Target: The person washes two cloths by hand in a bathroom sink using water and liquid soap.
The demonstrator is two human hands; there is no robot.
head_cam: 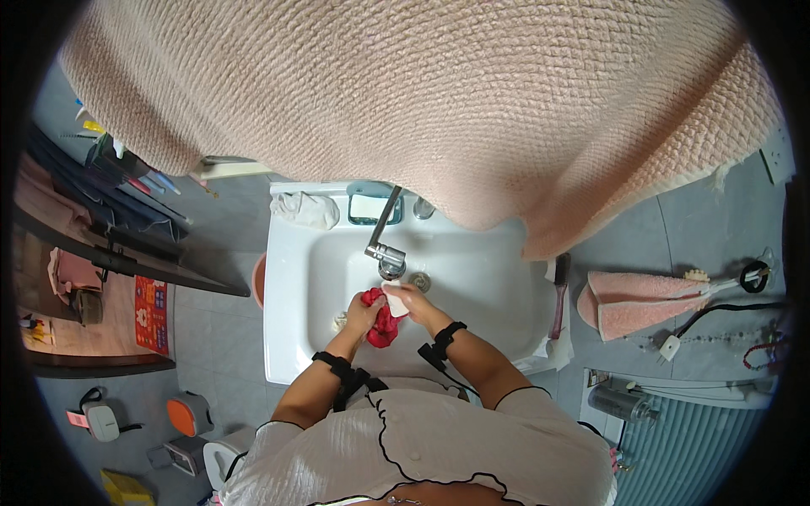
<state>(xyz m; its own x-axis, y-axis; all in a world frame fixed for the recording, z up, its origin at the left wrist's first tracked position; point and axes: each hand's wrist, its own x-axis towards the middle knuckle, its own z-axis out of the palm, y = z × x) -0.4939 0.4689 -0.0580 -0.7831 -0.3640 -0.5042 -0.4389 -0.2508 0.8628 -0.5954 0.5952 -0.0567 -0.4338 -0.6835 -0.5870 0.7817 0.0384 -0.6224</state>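
Bunched red cloth, apparently wet, hangs over the white washbasin. My left hand grips it from the left side. In my right hand is a white bar, probably soap, pressed against the cloth's upper right. Both hands are just below the chrome swivel faucet, whose outlet is close to the bar. A round metal drain fitting shows to the upper right of the bar. Some pale cloth lies in the basin beside my left hand, partly hidden by it.
A large pale pink towel hangs over the basin's back. On the rear ledge are a crumpled white cloth and a teal soap dish. A hairbrush lies along the right rim. A smaller pink towel hangs at right.
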